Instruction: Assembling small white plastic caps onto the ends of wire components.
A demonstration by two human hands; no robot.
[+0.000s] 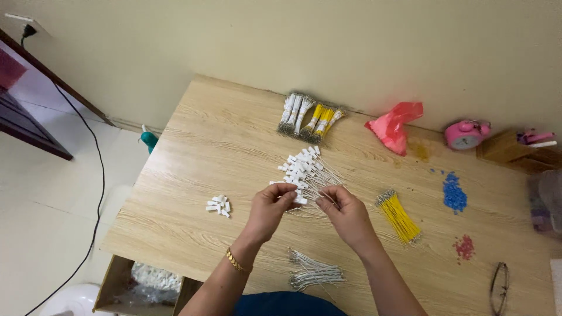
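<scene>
Here both hands, the left hand (275, 202) pinching a white connector (287, 190) and the right hand (345, 213) gripping thin wires (328, 178), seem mid-assembly, so the next move calls for fine alignment above the surface (205, 146).

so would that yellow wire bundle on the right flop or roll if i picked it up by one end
The yellow wire bundle would probably sag a little, since its strands are thin and long. It likely feels light. Rolling seems unlikely: it lies flat with splayed ends.

A crumpled pink-red plastic bag (393, 126) lies by the wall — an open cardboard box (111, 287) below the table edge.
</scene>
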